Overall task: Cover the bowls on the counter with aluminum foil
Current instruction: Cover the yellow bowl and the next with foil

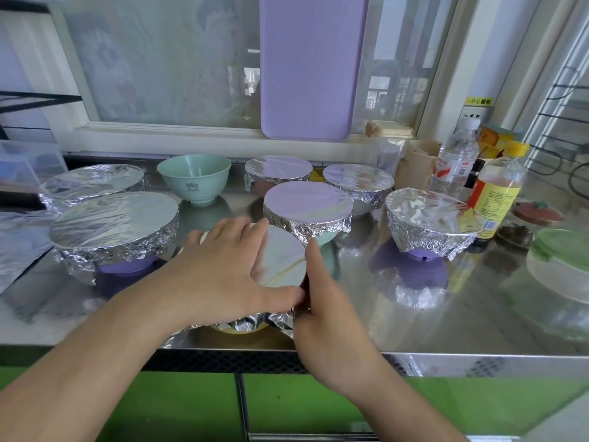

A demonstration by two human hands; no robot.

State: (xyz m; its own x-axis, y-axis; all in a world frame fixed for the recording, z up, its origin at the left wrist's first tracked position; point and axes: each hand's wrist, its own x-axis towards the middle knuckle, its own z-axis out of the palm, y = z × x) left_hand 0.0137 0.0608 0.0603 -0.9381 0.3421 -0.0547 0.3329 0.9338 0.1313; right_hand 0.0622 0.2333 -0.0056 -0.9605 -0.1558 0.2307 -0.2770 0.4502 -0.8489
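A yellowish bowl [237,328] stands at the counter's front edge with a sheet of aluminum foil [282,260] stretched over its top. My left hand [223,269] lies flat on the foil, fingers spread and straight. My right hand [322,301] presses the foil against the bowl's right side, index finger pointing up along the rim. Several foil-covered bowls stand around it: one large on the left [114,224], one behind it [95,180], one in the middle [307,208], one on the right [430,221]. A mint green bowl [194,177] at the back stands uncovered.
The steel counter [446,320] holds a water bottle [455,161], a yellow-capped bottle [497,193] and a glass lid [561,263] on the right. A purple cutting board [314,65] leans against the window. Loose foil [19,244] lies at the far left.
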